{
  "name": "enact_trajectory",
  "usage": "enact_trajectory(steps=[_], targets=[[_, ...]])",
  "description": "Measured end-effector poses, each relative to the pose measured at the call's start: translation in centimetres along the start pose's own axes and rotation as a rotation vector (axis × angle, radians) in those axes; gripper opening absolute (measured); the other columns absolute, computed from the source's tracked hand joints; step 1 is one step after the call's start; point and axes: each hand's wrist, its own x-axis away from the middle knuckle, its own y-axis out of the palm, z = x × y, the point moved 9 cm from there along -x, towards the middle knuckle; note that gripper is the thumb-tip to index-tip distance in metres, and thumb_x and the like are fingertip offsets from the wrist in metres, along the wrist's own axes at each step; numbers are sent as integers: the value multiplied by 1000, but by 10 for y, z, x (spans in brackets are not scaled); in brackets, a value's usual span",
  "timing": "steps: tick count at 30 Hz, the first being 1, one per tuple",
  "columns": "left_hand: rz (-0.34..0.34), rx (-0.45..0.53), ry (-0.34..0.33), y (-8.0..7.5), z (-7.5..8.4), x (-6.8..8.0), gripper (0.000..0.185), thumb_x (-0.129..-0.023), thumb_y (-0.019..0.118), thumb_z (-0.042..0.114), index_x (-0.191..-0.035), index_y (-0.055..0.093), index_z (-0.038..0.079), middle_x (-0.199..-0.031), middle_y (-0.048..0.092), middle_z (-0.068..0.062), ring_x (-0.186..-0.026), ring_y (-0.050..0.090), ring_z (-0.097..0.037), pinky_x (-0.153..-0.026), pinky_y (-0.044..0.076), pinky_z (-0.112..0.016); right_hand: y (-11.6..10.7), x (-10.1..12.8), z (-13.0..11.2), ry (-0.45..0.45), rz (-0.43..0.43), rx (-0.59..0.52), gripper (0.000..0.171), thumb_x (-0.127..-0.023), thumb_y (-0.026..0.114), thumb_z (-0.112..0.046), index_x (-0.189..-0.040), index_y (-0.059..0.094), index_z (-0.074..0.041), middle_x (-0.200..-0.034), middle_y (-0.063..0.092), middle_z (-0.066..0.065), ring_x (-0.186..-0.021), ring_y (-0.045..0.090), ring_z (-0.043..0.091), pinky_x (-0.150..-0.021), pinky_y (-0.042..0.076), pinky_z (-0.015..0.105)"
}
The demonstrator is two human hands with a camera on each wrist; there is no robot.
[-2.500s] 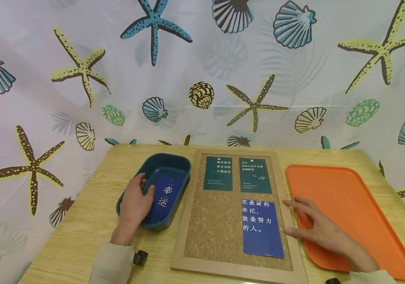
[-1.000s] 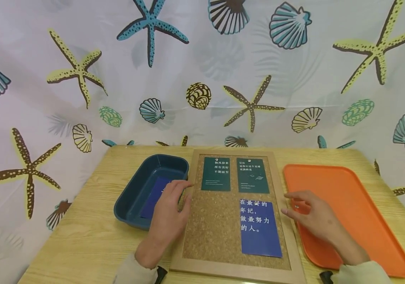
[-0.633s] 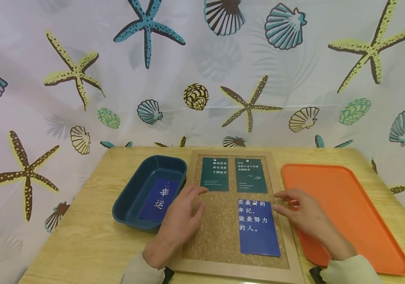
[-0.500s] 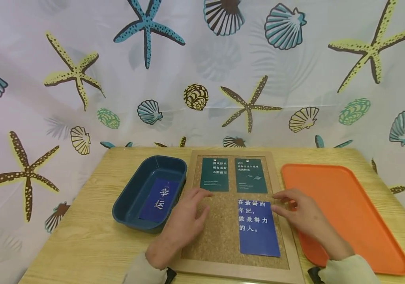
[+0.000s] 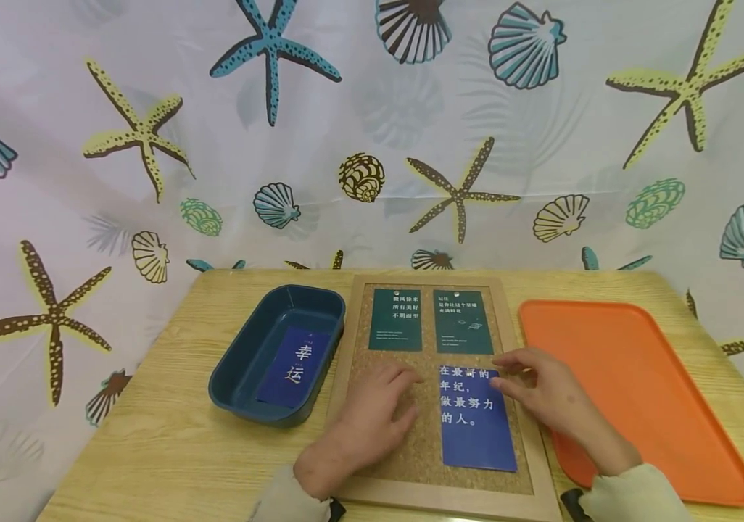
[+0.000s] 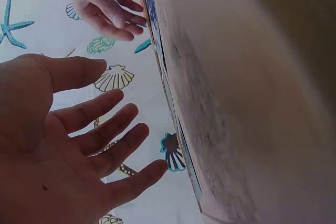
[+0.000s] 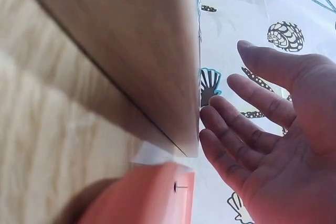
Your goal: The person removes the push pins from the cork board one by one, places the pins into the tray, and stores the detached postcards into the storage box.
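Over the desk [image 5: 170, 442], both hands are closing in on the blue card [image 5: 476, 417], left hand [image 5: 372, 417] and right hand [image 5: 542, 395] spread loose, gripping nothing.

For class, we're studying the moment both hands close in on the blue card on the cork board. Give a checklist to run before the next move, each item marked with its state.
1. Left hand open, holding nothing: ok.
2. Right hand open, holding nothing: ok.
3. Blue card lies flat on the cork board, uncovered: ok.
4. Pin at the card's top edge removed: not ok, it looks still in.
5. Navy bin has room beside the card in it: ok.
6. Orange tray within reach: ok.
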Motion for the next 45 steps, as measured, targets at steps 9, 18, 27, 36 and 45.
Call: enact_trajectory(steps=[9, 18, 27, 36, 45], targets=[[-76, -42, 9, 19, 10, -2, 43, -99, 71, 25, -140, 63, 15, -143, 61, 1, -137, 55, -18, -119, 45, -38, 11, -5, -1, 0, -29, -1, 30, -91, 81, -23, -117, 76, -9, -112, 75, 7, -102, 71, 25, -91, 59, 48], [-137, -36, 28, 32, 19, -4, 47, -100, 70, 27, -144, 61, 16, -150, 57, 0, -143, 52, -19, -122, 42, -43, 14, -7, -2, 10, -55, 17, 30, -93, 79, -25, -120, 75, -12, -114, 75, 5, -106, 70, 26, -97, 56, 55], [-174, -127, 39, 42, 24, -5, 50, -100, 70, 35, -147, 58, 21, -155, 54, 3, -146, 49, -17, -123, 41, -44, 16, -10, -4, -1, -73, 33, 29, -94, 79, -25, -120, 75, -12, -111, 74, 4, -106, 69, 25, -98, 56, 57], [-237, -136, 10, 51, 25, -5, 51, -101, 67, 39, -149, 56, 27, -160, 49, 7, -151, 42, -14, -127, 35, -47, 21, -12, -4, -5, -100, 19, 28, -96, 77, -23, -120, 75, -11, -114, 73, 6, -105, 70, 25, -94, 58, 51], [-258, -172, 9, 57, 25, -5, 55, -99, 70, 45, -150, 54, 30, -160, 47, 6, -152, 41, -17, -125, 36, -52, 25, -18, -9, -56, -129, 60, 25, -96, 76, -24, -119, 76, -14, -113, 71, 2, -100, 65, 18, -87, 56, 41]])
